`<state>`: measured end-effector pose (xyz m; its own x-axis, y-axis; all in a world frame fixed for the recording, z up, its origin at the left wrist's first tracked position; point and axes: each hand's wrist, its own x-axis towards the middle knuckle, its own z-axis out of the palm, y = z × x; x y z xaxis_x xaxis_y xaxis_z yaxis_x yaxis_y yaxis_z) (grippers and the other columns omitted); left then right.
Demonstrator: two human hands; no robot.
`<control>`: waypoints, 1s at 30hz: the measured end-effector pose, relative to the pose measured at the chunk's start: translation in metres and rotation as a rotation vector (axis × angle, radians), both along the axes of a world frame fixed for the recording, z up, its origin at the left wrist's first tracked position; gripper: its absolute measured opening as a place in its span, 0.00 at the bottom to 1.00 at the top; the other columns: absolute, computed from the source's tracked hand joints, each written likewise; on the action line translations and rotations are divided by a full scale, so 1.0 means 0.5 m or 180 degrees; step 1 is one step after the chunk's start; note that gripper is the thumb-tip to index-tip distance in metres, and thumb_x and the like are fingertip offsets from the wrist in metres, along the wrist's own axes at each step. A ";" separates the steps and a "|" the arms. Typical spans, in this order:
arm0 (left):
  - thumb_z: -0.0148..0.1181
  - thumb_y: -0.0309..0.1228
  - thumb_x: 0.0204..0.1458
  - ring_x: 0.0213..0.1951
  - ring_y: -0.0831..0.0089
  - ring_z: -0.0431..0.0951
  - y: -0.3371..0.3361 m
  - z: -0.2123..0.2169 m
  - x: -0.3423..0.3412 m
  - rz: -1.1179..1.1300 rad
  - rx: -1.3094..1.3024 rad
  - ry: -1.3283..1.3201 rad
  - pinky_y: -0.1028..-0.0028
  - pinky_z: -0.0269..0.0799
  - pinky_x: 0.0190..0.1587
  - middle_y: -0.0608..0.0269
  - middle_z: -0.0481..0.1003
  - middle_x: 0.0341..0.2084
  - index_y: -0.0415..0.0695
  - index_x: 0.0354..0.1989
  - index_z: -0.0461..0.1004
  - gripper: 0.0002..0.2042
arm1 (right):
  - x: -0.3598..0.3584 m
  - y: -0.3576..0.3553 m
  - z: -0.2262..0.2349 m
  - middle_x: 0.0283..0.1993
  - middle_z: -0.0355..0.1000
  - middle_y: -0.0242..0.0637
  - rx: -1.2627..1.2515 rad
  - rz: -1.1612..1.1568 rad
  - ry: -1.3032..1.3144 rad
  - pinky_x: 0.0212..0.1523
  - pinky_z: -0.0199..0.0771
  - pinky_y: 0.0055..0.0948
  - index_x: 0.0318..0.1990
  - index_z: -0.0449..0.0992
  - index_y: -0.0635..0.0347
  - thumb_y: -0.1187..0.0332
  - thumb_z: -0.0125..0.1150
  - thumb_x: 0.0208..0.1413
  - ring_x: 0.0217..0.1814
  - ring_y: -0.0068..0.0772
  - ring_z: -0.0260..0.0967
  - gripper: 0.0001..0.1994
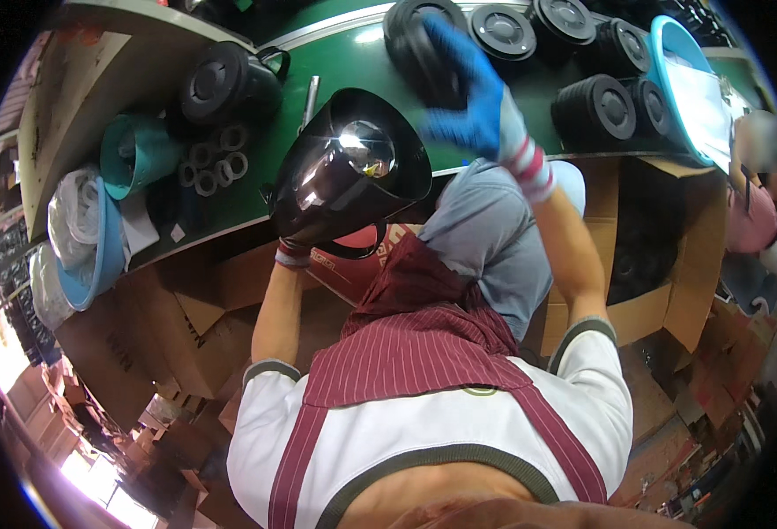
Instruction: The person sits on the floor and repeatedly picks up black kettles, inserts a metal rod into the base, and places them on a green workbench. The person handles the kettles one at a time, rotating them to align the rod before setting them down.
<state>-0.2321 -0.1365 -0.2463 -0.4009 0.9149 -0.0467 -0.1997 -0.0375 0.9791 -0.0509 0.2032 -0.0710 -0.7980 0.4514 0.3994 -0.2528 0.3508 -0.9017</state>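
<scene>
Green table point(318, 62), black bucket point(318, 181) aslant, mouth toward upper right

A factory workshop, by its green workbench point(344, 66), identical black round parts point(602, 108) and open cardboard boxes point(690, 295).

A green-topped workbench point(349, 66) spans the upper part of the frame. On it are a metal rod point(311, 101) left of top centre, grey rings point(237, 165) and a turquoise bucket point(148, 159) at upper left, and stacks of black round discs point(602, 110) at upper right.
</scene>
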 end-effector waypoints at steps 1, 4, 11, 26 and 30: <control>0.53 0.38 0.68 0.69 0.59 0.65 0.009 -0.002 -0.002 -0.0054 0.0042 -0.0094 0.59 0.64 0.70 0.52 0.61 0.71 0.41 0.74 0.54 0.30 | 0.033 -0.042 0.004 0.74 0.59 0.45 -0.0499 0.0382 0.0215 0.76 0.56 0.41 0.75 0.54 0.63 0.57 0.86 0.39 0.75 0.41 0.58 0.58; 0.54 0.37 0.67 0.69 0.59 0.65 0.026 -0.014 0.005 -0.0192 0.0139 -0.0396 0.59 0.65 0.70 0.52 0.61 0.71 0.41 0.74 0.55 0.30 | 0.082 -0.095 0.013 0.75 0.53 0.55 0.0905 0.0189 0.0035 0.76 0.49 0.47 0.74 0.59 0.64 0.39 0.79 0.41 0.78 0.57 0.51 0.57; 0.56 0.35 0.66 0.68 0.59 0.66 0.061 -0.020 0.025 -0.0762 0.0133 -0.1038 0.59 0.67 0.69 0.52 0.62 0.70 0.41 0.73 0.56 0.29 | 0.180 -0.144 0.008 0.78 0.47 0.60 0.0763 0.0008 0.0361 0.76 0.48 0.50 0.72 0.63 0.64 0.38 0.75 0.45 0.79 0.63 0.49 0.53; 0.62 0.35 0.63 0.66 0.59 0.68 0.203 0.288 0.147 -0.2317 -0.0452 -0.0751 0.59 0.68 0.68 0.53 0.63 0.70 0.42 0.73 0.58 0.31 | 0.369 -0.217 0.024 0.76 0.50 0.63 0.1216 -0.1006 0.0880 0.73 0.50 0.58 0.70 0.68 0.59 0.33 0.71 0.45 0.76 0.69 0.50 0.50; 0.63 0.34 0.62 0.66 0.59 0.68 0.241 0.317 0.192 -0.2796 -0.0424 0.0159 0.59 0.68 0.68 0.53 0.63 0.69 0.42 0.73 0.58 0.32 | 0.413 -0.240 0.057 0.75 0.50 0.63 0.1251 -0.1088 0.0798 0.72 0.53 0.58 0.67 0.73 0.54 0.32 0.73 0.41 0.75 0.69 0.52 0.48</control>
<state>-0.1362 -0.0159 -0.0879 0.4386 0.8813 -0.1760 -0.0596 0.2240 0.9728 0.1555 0.0833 -0.0424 -0.4923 0.4465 0.7472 -0.2553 0.7466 -0.6143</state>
